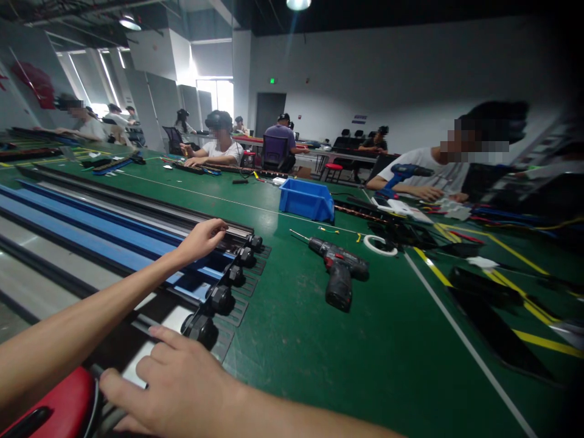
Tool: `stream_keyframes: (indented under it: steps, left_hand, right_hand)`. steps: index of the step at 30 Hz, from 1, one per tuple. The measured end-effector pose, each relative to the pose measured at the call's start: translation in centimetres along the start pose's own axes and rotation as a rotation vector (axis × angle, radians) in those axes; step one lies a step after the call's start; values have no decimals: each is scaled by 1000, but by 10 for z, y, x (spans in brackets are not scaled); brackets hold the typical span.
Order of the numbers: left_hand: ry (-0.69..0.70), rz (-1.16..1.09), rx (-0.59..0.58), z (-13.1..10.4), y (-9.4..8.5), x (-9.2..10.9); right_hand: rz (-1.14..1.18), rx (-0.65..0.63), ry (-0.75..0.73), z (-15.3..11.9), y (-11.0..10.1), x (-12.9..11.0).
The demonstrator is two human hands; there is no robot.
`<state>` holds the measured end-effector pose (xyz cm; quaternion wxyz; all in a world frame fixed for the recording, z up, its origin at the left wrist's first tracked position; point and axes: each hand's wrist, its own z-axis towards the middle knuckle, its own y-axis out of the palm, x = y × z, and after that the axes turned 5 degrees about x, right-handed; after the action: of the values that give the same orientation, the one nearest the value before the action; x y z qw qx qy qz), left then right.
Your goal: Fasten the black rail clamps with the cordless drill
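Note:
My left hand reaches over the far part of a row of long rails, beside the black rail. Its fingers are curled together, and whatever they hold, if anything, is hidden. Nearer to me, my right hand is over the ends of the near rails, fingers bent but apart, with nothing visible in them. Blue rails lie between black and silvery ones. A black round knob sits at the nearest rail's end, with similar black knobs along the row. Flat slotted dark plates stick out beside them.
On the green table lie a black cordless drill, a blue bin and a white tape roll. A red stool stands at bottom left. A co-worker sits at the right behind a blue drill; others sit farther back.

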<state>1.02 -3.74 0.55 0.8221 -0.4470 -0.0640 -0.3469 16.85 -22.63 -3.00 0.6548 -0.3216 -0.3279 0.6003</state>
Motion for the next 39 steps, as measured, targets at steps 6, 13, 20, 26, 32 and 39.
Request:
stream_keyframes:
  steps: [6, 13, 20, 26, 32, 39]
  left_hand:
    - [-8, -12, -1, 1, -2, 0]
    - [-28, -25, -9, 1, -2, -6]
    - [-58, -36, -17, 2, -1, -12]
    - [-91, -49, -10, 2, -4, -15]
    - [-128, -68, -9, 1, -8, -19]
    - [-137, -99, -45, 1, -9, -23]
  right_hand:
    - [-7, -52, 8, 2, 1, 0]
    - [-8, -62, -6, 3, -3, 1]
    - [33, -81, -7, 3, -8, 2]
    - [-16, -12, -2, 0, -7, -5]
    - [32, 32, 74, 19, -69, 5]
    - [-125, 16, 506, -16, -111, 99]
